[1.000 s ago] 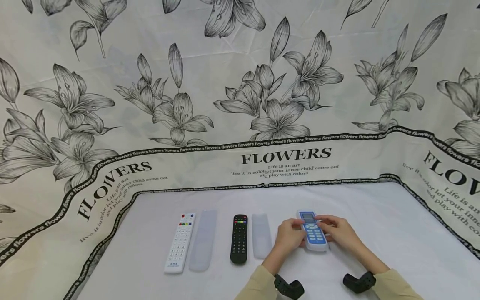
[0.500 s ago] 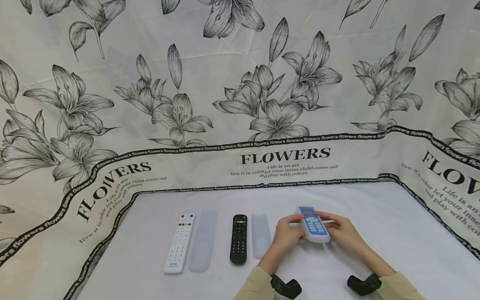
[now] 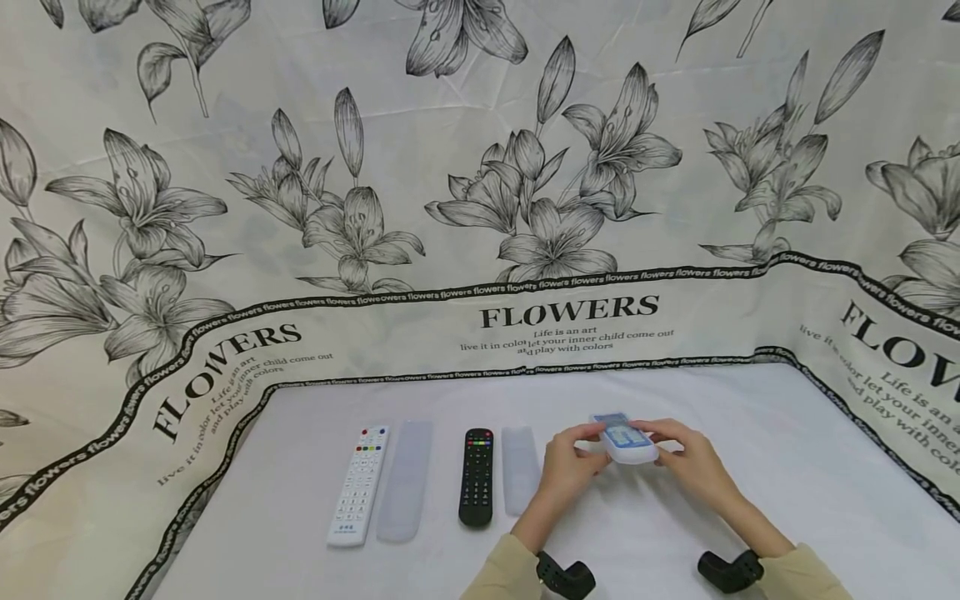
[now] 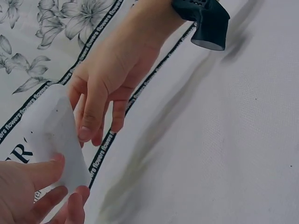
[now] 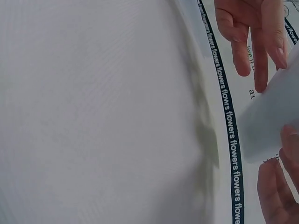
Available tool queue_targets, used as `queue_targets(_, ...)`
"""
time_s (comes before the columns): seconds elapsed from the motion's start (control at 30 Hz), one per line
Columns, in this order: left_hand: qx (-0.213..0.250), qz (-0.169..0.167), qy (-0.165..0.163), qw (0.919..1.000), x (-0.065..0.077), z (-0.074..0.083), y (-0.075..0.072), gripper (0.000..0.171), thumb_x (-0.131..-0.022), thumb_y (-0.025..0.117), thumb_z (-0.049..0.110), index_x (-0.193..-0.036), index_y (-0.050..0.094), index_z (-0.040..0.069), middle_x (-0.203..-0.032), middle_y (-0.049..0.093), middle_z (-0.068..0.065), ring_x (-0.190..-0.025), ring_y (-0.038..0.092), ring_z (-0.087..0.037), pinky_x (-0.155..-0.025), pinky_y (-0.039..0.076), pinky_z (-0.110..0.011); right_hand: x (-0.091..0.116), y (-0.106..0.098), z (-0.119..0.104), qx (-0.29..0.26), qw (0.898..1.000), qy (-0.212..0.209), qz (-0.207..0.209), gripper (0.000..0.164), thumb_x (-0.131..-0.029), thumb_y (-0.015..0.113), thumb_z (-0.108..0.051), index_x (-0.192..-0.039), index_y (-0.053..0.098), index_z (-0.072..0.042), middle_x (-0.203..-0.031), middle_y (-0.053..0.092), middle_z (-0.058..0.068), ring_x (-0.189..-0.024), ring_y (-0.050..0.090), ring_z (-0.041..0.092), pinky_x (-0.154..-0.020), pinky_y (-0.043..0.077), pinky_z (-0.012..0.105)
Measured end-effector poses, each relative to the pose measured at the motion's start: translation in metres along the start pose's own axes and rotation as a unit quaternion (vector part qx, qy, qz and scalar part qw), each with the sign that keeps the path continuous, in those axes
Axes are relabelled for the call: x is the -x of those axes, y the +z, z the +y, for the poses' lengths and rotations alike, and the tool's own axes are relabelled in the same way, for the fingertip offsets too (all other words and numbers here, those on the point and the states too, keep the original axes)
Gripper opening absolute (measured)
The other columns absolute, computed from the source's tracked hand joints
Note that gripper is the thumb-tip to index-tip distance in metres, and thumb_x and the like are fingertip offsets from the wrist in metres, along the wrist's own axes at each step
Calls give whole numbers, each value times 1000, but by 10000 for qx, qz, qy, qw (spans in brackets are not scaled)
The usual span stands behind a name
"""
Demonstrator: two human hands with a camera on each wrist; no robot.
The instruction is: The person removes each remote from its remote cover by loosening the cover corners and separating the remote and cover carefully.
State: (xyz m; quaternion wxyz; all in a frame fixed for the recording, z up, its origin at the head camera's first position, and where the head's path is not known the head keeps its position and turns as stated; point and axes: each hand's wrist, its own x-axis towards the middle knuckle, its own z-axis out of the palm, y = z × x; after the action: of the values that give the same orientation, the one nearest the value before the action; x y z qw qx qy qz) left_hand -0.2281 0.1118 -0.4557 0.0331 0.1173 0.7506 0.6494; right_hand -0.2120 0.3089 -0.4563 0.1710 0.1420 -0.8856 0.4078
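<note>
A white remote control with a blue face (image 3: 628, 439) is held between both hands at the right of the table. It tilts with its near end up, and glare covers part of the keys. My left hand (image 3: 567, 468) pinches its left side between thumb and fingers. On the opposite side, my right hand (image 3: 696, 467) grips the edge the same way. In the left wrist view the pale casing of the remote control (image 4: 53, 133) shows a smooth, slightly cloudy surface. The right wrist view catches only part of that casing (image 5: 268, 123).
Left of the hands lie a small translucent sleeve (image 3: 520, 472), a black remote (image 3: 476, 479), a longer translucent sleeve (image 3: 405, 483) and a white remote (image 3: 357, 487). They rest on a white cloth (image 3: 300, 442). A flower-printed curtain (image 3: 480, 208) rises behind.
Both hands have lifted the blue-faced remote control off the table and tipped its near end upward. The other remotes and sleeves have stayed in place.
</note>
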Motion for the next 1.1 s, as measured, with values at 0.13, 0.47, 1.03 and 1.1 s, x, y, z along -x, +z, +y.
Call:
queue_targets(0.13,-165,162,261,9994,0,3,-1,32,-80,76,10,-111,72,14,-98,71,-4,-62,57,2,-54,47,-14,-1,-2,-2,-77,9997,-174,183,39,-81,67,10,-117,67,-5,-111,65,7,-96,48,-18,-66,55,19)
queue_targets(0.47,-314,723,658,9947,-2,14,0,24,-80,77,23,-102,75,14,-96,69,-6,-78,62,-11,-65,47,-15,-6,-8,-11,-361,9989,-142,265,29,-84,69,-2,-112,66,3,-108,59,-26,-96,50,-20,-74,52,10)
queue_targets(1.03,375,1273,650,9890,-2,12,7,19,-83,73,11,-100,74,4,-90,74,-9,-74,65,-6,-66,51,-15,-12,-8,-26,-1013,9903,888,-350,44,-96,58,-18,-130,51,9,-128,55,30,-95,52,-16,-78,52,15)
queue_targets(1.1,390,1334,600,9885,-2,12,8,19,-82,73,9,-100,74,4,-88,74,-9,-72,64,-5,-64,50,-15,-11,-8,-26,-1137,9887,918,-343,44,-96,57,-17,-131,50,10,-129,54,31,-93,54,-15,-77,54,16)
